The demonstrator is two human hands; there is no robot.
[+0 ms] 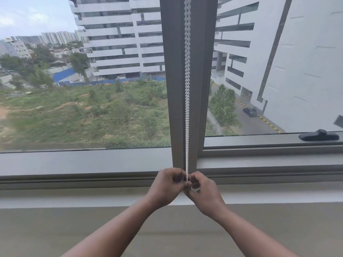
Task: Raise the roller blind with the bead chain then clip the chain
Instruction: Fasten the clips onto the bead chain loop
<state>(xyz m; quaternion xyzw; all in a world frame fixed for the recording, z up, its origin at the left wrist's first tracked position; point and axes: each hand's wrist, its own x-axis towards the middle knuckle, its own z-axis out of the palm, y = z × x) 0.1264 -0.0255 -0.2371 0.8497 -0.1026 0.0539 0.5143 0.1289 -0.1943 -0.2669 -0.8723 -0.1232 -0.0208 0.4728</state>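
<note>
- The left hand (167, 186) and the right hand (203, 191) meet, fingers pinched together on the lower end of the white bead chain (187, 89).
- A small white piece, perhaps the clip (195, 190), shows under the right fingers; its details are unclear.
- The chain hangs taut in two strands down the grey window mullion (174, 89).
- A dark window handle (318, 135) lies on the right-hand frame.

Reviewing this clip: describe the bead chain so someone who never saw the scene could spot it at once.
Find the grey vertical window post between the two panes. The bead chain hangs straight down its front as a doubled strand, ending where the left hand and right hand meet. It is the only white, beaded line.
</note>
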